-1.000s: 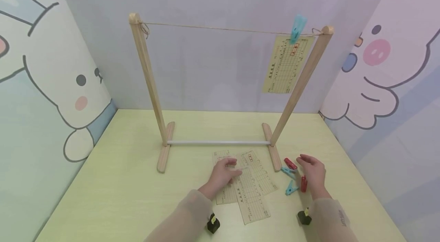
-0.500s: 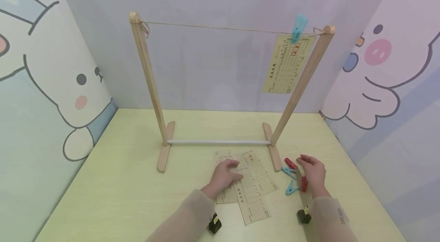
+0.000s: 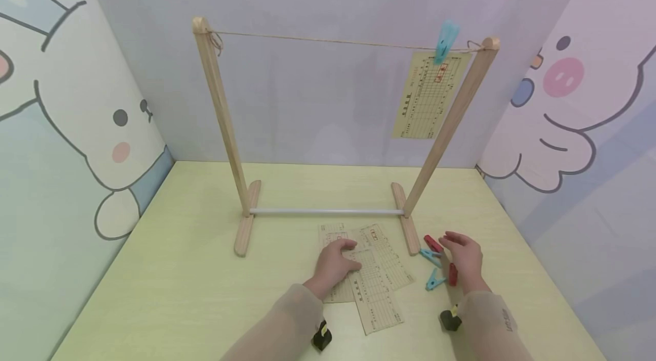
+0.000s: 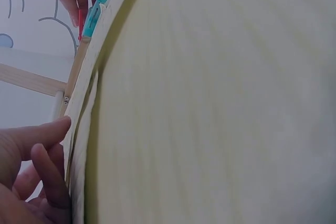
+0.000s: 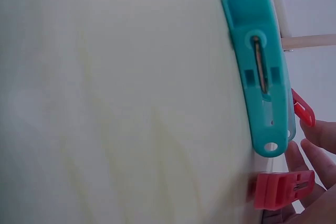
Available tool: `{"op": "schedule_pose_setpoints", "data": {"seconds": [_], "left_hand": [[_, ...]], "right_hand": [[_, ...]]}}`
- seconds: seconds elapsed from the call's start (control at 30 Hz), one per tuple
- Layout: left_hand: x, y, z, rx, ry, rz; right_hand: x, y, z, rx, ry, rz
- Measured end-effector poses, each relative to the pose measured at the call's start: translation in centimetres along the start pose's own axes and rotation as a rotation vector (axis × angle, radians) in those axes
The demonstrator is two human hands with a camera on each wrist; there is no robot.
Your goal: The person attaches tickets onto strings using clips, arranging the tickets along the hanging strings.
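Note:
Three printed yellowish paper slips (image 3: 378,304) overlap on the table in front of the rack. My left hand (image 3: 333,264) rests over them, fingers loosely bent with a gap between thumb and fingers. Off to the right, two red clothespins (image 3: 453,274) and two blue clothespins (image 3: 434,280) lie beside my right hand (image 3: 465,258). Its fingers are loosely bent. In the right wrist view a fingertip is close to the farther red clothespin (image 5: 305,113); contact is unclear. A blue clothespin (image 3: 445,45) fastens another slip (image 3: 427,99) to the string.
A wooden rack has two posts (image 3: 220,105), a twine string (image 3: 318,40) between their tops and a white bar (image 3: 325,212) low down. Cartoon-printed walls stand on both sides of the yellow table (image 3: 179,270). Small black devices (image 3: 322,336) sit at each wrist.
My right hand has shifted very slightly left. The left hand stays over the slips; slips and clothespins lie as before.

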State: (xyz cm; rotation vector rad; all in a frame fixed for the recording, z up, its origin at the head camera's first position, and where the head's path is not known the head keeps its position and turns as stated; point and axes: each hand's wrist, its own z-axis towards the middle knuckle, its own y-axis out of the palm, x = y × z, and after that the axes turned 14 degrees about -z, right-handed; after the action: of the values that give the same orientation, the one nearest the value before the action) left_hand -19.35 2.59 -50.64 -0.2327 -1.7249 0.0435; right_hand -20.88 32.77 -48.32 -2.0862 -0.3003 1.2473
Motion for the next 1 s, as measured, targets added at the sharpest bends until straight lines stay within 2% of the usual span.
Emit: {"op": "schedule_pose_setpoints", "data": {"seconds": [0.37,0.6,0.87,1.0], "left_hand": [[-0.08,0.17,0.01,-0.008,-0.005,0.064],[0.07,0.15,-0.05,0.001,0.013,0.067],[0.39,0.08,-0.22,-0.003,0.019,0.067],[0.34,0.14,-0.27,-0.004,0.022,0.081]], "right_hand": [[0.38,-0.09,0.47,-0.090,0.011,-0.025],[0.23,-0.09,0.78,-0.101,-0.004,-0.038],[0.47,-0.30,0.93,-0.136,-0.052,-0.148],[0.77,-0.43,0.89,-0.167,-0.056,-0.155]]}}
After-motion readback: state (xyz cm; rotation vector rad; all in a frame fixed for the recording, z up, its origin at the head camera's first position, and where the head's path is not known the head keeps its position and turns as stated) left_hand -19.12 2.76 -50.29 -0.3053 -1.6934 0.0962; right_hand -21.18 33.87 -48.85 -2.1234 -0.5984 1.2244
